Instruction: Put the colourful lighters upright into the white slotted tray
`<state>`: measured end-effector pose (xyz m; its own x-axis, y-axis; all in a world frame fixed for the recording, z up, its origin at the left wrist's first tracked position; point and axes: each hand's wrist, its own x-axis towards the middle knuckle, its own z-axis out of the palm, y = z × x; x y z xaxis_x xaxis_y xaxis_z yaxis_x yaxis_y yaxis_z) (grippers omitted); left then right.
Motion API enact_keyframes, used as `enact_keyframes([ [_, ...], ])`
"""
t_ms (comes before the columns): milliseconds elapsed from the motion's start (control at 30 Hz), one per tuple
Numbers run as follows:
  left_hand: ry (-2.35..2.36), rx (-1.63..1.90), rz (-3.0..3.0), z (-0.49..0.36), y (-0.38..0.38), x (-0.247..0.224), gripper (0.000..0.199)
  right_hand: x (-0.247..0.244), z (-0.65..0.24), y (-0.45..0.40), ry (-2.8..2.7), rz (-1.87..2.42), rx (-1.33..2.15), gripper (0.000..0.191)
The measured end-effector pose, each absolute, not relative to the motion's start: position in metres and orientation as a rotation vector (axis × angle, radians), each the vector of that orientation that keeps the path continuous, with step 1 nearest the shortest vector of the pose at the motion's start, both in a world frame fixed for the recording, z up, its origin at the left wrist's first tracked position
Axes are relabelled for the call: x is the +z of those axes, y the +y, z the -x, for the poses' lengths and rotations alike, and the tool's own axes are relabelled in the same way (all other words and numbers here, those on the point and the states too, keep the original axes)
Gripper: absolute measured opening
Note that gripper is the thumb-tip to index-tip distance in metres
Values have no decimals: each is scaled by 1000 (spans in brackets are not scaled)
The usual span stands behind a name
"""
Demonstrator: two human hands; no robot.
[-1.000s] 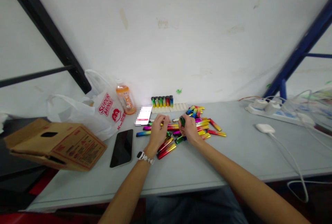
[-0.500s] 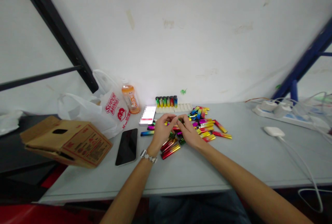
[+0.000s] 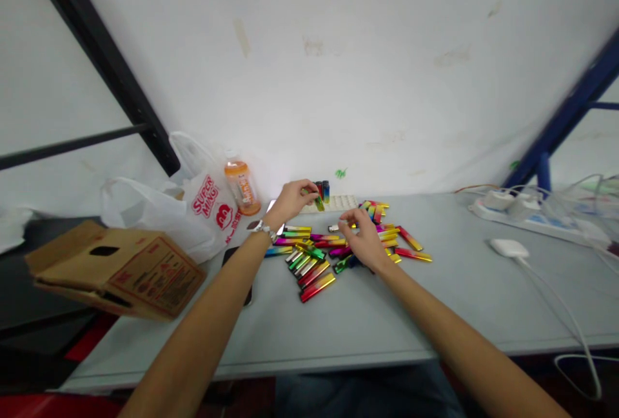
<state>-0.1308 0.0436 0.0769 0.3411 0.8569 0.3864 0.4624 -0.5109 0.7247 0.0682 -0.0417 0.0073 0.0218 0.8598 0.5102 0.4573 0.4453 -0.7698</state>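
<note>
My left hand, with a metal bracelet or watch at its wrist, pinches a green-yellow lighter in front of the white rack. Dark-topped lighters stand upright there, partly hidden by the hand. Over the pile, my right hand has its fingers closed around a yellow lighter with a silver end; the grip is partly hidden. Loose shiny lighters in red, yellow, green, purple and blue lie on the table around and below it.
A cardboard box, a white plastic bag and an orange bottle stand at the left. A dark phone lies partly under my left arm. To the right are a white charger and a power strip with cables.
My hands were together above the pile and have parted. The left has moved up to the rack with a lighter; the right has shifted slightly to the right.
</note>
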Motion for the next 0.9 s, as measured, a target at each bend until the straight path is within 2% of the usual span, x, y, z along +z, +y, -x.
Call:
enact_keyframes([
  [200, 1321, 950, -2413, 121, 92, 71, 12, 5, -69, -40, -1686, 1143, 562, 14],
  [667, 1265, 957, -2324, 115, 115, 58, 9, 7, -70, -41, -1707, 1142, 600, 12],
  [900, 1376, 1005, -2553, 112, 105, 48, 22, 11, -71, -42, -1687, 1157, 590, 13],
])
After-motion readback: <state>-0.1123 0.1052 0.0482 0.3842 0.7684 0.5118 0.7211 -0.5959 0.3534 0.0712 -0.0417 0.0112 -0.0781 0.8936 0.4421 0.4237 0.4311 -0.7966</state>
